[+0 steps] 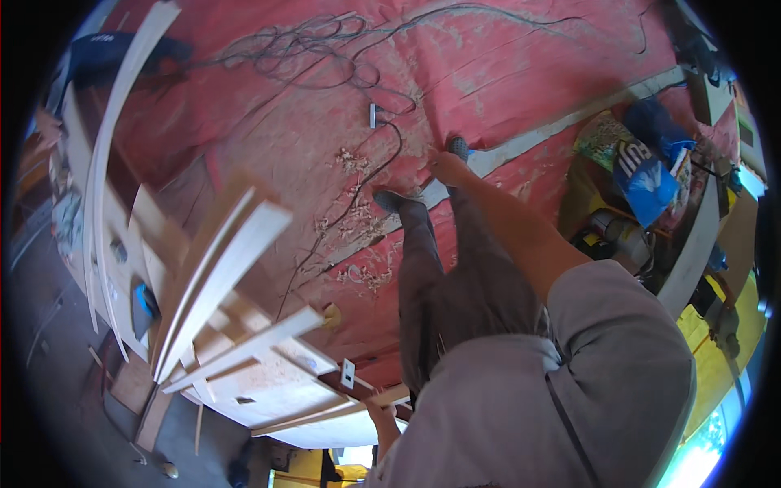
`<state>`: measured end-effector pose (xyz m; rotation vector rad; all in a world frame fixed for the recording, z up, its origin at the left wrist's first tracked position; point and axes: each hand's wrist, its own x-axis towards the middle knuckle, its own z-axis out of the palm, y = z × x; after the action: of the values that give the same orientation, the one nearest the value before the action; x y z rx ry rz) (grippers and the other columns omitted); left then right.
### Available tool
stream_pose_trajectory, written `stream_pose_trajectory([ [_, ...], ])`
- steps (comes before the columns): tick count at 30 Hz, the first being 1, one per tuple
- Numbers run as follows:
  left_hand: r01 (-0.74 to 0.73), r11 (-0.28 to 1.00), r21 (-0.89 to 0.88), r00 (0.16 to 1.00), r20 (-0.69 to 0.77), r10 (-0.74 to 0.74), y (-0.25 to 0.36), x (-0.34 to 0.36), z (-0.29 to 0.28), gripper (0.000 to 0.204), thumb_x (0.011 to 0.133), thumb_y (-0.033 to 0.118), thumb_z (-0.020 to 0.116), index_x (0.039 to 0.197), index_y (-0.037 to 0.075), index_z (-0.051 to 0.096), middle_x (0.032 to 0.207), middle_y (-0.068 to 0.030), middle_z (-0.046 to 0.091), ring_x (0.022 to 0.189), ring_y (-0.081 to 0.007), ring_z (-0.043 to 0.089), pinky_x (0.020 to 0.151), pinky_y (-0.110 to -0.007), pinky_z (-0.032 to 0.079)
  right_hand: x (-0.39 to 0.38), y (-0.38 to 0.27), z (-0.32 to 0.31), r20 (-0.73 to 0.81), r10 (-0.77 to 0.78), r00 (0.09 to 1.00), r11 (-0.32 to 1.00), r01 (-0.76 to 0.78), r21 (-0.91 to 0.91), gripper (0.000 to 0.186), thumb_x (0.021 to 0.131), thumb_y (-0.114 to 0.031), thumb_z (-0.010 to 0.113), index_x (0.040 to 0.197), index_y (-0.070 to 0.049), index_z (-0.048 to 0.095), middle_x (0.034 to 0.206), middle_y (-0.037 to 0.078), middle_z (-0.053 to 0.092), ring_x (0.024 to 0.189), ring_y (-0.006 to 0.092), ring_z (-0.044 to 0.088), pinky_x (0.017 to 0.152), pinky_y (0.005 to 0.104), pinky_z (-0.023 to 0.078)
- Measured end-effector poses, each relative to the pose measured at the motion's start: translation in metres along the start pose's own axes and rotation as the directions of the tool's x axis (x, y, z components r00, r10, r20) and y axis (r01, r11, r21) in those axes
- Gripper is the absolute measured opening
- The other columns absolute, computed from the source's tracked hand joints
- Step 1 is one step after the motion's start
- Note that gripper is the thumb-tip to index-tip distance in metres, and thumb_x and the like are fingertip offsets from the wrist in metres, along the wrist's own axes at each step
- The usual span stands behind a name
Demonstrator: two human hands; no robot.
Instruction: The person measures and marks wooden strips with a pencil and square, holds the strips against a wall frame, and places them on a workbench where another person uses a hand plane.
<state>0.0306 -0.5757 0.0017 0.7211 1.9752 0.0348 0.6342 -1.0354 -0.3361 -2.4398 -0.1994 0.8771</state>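
Red floor sheet (521, 73) beyond workbench (281, 376); wooden strip (306, 418) along workbench's edge, left hand (382, 416) nearer.
Strip's long axis runs roughly left-right along that edge, right end at the left hand; can't tell if the fingers close on it or just touch. Right hand (447, 167) hangs over the sheet, well apart from workbench and left hand; grip too small to tell.
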Motion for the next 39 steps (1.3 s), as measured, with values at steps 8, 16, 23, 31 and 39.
stream_pose_trajectory([
  [8,0.062,0.998,0.011,0.921,-0.386,-0.053,0.054,-0.065,-0.003,0.068,0.106,0.07,0.043,0.119,0.006,0.062,0.093,-0.0071,0.07,0.071,-0.0212,0.062,0.072,-0.042,0.06,0.224,0.081,0.199,-0.058,0.265,0.962,0.946,-0.248,0.209,0.026,0.093,-0.023,0.063,0.113,-0.01,0.075,0.116,0.022,0.073,0.111,0.043,0.07,0.098,0.0545,0.056],
  [16,0.145,0.96,0.24,0.937,-0.344,-0.055,0.061,-0.091,0.045,0.059,0.111,0.065,0.037,0.119,0.01,0.058,0.089,-0.008,0.064,0.078,-0.0213,0.063,0.07,-0.037,0.058,0.39,0.149,0.272,-0.147,0.592,0.792,0.647,-0.358,0.674,0.051,0.104,-0.035,0.058,0.147,-0.007,0.054,0.152,0.027,0.052,0.122,0.0488,0.063,0.1,0.0544,0.054],
  [23,0.084,0.991,0.107,0.876,-0.481,-0.023,0.027,-0.13,0.071,0.069,0.109,0.069,0.031,0.123,0.007,0.059,0.09,-0.0075,0.064,0.08,-0.0226,0.062,0.075,-0.038,0.056,0.378,0.134,0.282,-0.097,-0.081,0.992,0.996,0.084,0.026,0.033,0.099,-0.022,0.058,0.123,0.0,0.066,0.111,0.028,0.07,0.103,0.0444,0.07,0.089,0.0568,0.055],
  [31,0.039,0.998,-0.056,0.836,-0.545,-0.063,0.04,-0.115,0.052,0.073,0.109,0.068,0.032,0.149,0.008,0.045,0.109,-0.0127,0.064,0.085,-0.0248,0.063,0.081,-0.043,0.057,0.317,0.112,0.232,0.156,0.049,0.987,0.998,-0.054,0.024,0.048,0.104,-0.041,0.058,0.114,0.005,0.064,0.101,0.03,0.075,0.1,0.0491,0.072,0.088,0.0576,0.056],
  [39,0.063,0.998,0.011,0.885,-0.464,-0.05,0.033,-0.108,0.084,0.074,0.109,0.071,0.026,0.116,0.005,0.059,0.085,-0.01,0.065,0.078,-0.0228,0.061,0.068,-0.036,0.055,0.234,0.087,0.136,0.281,0.091,0.955,0.994,-0.103,0.029,0.062,0.101,-0.057,0.062,0.114,0.003,0.07,0.109,0.032,0.074,0.103,0.0483,0.072,0.088,0.0586,0.056],
])
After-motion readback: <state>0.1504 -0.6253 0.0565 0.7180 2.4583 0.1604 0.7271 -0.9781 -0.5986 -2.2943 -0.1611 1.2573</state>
